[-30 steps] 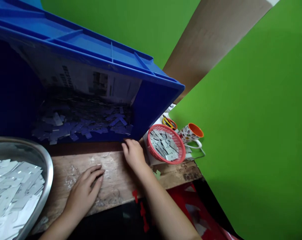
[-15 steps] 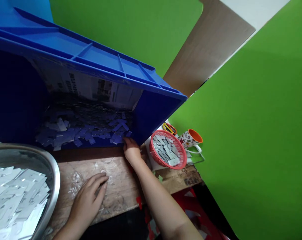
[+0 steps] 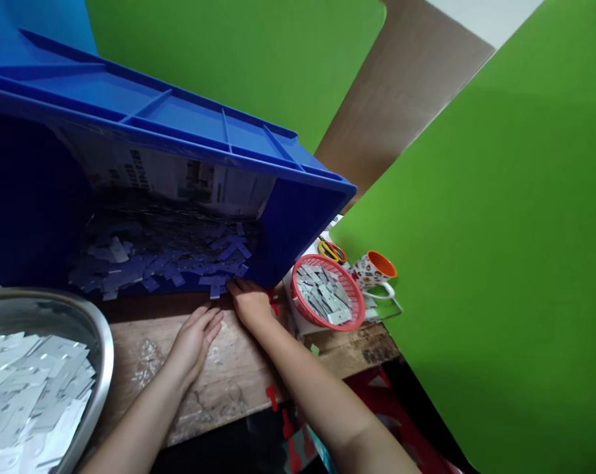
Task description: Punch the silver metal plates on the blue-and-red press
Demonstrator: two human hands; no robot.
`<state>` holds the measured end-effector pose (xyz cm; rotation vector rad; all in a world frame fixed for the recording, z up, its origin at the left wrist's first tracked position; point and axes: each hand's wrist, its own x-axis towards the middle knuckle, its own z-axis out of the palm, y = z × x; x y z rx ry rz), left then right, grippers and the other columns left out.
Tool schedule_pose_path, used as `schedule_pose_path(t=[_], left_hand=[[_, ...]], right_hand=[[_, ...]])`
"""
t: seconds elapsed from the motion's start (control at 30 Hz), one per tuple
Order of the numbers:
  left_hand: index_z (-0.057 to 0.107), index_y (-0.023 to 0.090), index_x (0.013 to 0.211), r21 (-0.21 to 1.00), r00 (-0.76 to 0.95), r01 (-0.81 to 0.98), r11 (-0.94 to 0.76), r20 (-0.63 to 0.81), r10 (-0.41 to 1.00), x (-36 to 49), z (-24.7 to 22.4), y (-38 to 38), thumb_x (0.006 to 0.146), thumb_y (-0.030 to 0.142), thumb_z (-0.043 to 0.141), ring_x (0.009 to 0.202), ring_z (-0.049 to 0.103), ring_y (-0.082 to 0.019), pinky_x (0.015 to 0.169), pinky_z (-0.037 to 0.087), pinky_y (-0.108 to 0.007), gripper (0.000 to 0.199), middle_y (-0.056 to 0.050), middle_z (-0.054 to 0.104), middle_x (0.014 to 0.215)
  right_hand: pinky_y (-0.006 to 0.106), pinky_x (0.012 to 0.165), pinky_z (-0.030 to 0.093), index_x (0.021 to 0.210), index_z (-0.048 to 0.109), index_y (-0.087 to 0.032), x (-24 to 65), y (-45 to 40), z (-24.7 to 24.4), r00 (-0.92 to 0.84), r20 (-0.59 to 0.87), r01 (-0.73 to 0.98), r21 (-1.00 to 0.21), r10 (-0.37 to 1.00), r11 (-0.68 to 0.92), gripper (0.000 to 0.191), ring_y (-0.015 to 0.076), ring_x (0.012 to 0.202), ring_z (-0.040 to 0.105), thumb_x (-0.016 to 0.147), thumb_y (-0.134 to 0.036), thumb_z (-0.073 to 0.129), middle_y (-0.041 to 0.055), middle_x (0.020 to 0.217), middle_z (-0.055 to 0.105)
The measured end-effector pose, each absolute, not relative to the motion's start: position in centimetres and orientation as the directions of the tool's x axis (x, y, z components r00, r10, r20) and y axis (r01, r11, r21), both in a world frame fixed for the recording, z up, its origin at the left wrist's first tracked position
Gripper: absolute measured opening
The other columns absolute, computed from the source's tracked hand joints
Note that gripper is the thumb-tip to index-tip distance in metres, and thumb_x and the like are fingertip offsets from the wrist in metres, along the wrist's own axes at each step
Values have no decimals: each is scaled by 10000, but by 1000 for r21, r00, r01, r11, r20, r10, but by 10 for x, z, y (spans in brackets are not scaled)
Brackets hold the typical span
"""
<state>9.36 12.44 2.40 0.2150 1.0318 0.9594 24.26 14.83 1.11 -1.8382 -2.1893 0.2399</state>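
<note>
A blue bin [image 3: 310, 227] lies on its side, opening toward me, with a heap of small flat metal pieces [image 3: 170, 263] inside. My right hand [image 3: 251, 304] rests at the bin's lower lip, its fingertips beside a T-shaped piece [image 3: 215, 287] that pokes over the edge. Whether those fingers pinch anything is hidden. Just left of it, my left hand [image 3: 195, 339] is over the wooden table with nothing in it, fingers loosely extended toward the same piece.
A metal bowl [image 3: 105, 359] of silvery pieces stands at the left. To the right are a red basket [image 3: 360, 306] of pieces, scissors [image 3: 331, 251] and a mug [image 3: 370, 272]. Green panels [image 3: 500, 250] rise behind and at the right.
My left hand has moved forward and slightly right, up to the bin's edge. My right hand has shifted left along the lip. A T-shaped piece now sticks out over the edge.
</note>
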Motion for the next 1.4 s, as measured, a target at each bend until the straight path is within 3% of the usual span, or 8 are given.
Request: schedule_pose_path(t=[0.17,0.3,0.47,0.6,0.73,0.87,1.13,1.4], left_hand=[[576,196,935,504,236,-610,612,-621,747,89,22,129,840,117,514,988,661,-182,902,488,-316,138,-77,680,1030],[590,198,1001,453,316,-598,661,-625,714,82,35,105,877,201,483,1028,644,-212,906,500,-382,163,-98,651,1138],[599,204,1134,446,291,-627,639,-627,723,74,44,66,910,264,458,1125,585,-175,997,445,-308,272,-71,642,1191],[570,192,1212,426,340,-585,690,-643,686,60,38,56,888,225,505,1132,579,-181,1012,433,-300,332,-76,649,1193],[521,178,1269,367,502,-540,758,-582,640,43,33,55,893,212,491,1111,595,-228,992,452,-404,379,-103,649,1191],[452,184,1333,291,638,-476,830,-535,554,37,27,51,853,132,500,1094,607,-246,976,455,-440,485,-109,656,1176],[439,217,1348,489,568,-289,823,-604,559,39,25,46,794,87,616,1096,608,-257,892,511,-326,596,-107,626,1232],[474,204,1315,545,502,-262,796,-627,595,42,27,45,787,112,637,1026,646,-257,816,550,-299,560,-117,651,1181]], right_hand=[[377,900,440,1295,514,-276,245,136,20,-140,84,902,-401,987,162,405,264,1051,590,908,-205,418,100,1216,621],[315,899,466,1243,557,-297,221,102,26,-81,109,736,-664,991,133,377,195,1020,622,915,-196,401,37,1155,660],[378,1046,388,1339,473,-275,178,48,36,-81,78,528,-842,994,109,457,206,1217,510,893,-187,435,36,1329,545],[427,1092,325,1404,384,-225,172,25,46,-170,38,446,-888,985,112,545,236,1306,409,870,-205,489,76,1420,440],[370,967,434,1169,619,-247,189,25,48,-10,35,429,-902,999,36,335,203,1092,568,886,-182,452,62,1146,643],[334,870,470,997,668,-232,201,29,40,80,20,418,-908,997,-15,223,184,950,600,864,-190,494,51,988,647],[292,832,456,1006,644,-203,207,28,28,151,-45,435,-894,987,-108,208,167,927,597,859,-211,497,49,972,646],[266,767,458,908,663,-209,213,32,20,54,-212,305,-927,976,-218,168,152,839,616,851,-250,511,13,896,685]])
